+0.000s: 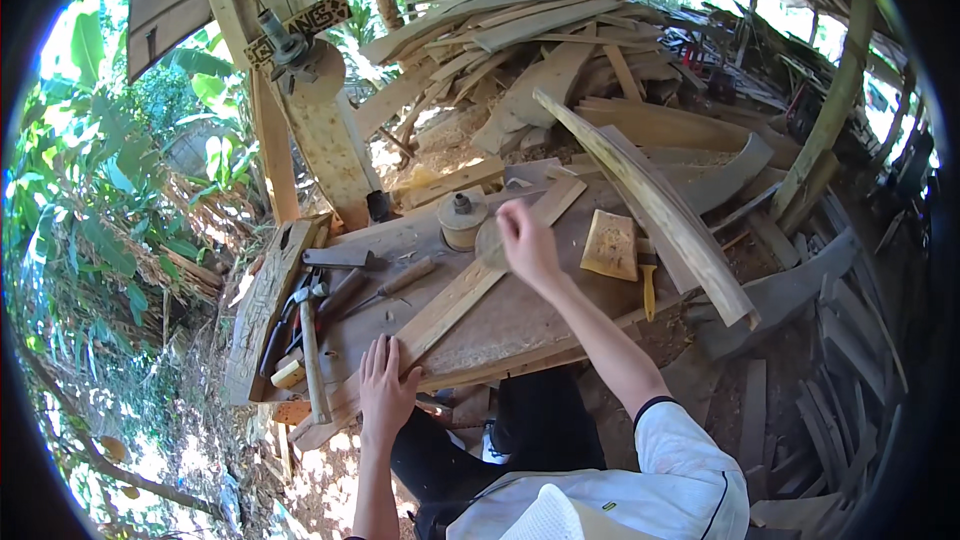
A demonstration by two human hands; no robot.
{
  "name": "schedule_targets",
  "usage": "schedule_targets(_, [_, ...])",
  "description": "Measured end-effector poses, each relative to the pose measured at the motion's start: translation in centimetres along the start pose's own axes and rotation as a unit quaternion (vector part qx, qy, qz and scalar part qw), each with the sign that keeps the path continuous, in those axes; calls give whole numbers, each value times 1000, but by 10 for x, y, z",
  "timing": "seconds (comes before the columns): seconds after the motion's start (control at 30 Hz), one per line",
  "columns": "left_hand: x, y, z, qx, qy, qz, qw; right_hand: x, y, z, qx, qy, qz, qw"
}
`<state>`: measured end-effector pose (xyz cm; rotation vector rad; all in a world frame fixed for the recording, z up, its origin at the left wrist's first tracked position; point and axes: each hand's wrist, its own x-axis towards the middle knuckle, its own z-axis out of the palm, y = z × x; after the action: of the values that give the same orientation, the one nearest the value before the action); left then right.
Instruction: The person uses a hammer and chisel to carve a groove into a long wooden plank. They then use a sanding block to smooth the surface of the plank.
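My left hand (388,390) lies with fingers extended on the lower end of a long, narrow plank (445,310) that runs diagonally across the wooden bench (500,345). My right hand (525,240) is closed above the upper part of that plank, beside a dull round disc (490,248); what its fingers hold is unclear. Just left of the disc stands a round container (460,232) with a dark knob on top. A hammer (312,350), a flat dark blade (328,258) and a wooden-handled tool (405,278) lie to the left.
A wooden block (608,245) and a yellow-handled brush (648,300) sit at the right. A long rough board (650,210) slants across that side. Behind are stacked offcuts (520,20) and a post (340,160) with a mounted metal fixture (290,50). More scrap wood (820,410) lies at right.
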<state>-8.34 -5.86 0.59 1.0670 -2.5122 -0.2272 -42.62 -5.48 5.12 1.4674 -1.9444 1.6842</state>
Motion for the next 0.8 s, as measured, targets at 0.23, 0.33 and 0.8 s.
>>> schedule_targets(0.23, [-21, 19, -8, -72, -15, 29, 997, -61, -21, 18, -147, -312, -32, 938])
schedule_targets(0.33, [-29, 14, -13, -63, -14, 33, 997, -68, -22, 18, -190, -208, -270, 921])
schedule_targets(0.8, [-36, 5, -20, -99, -24, -5, 995, -68, -3, 12, -69, -399, -233, 884])
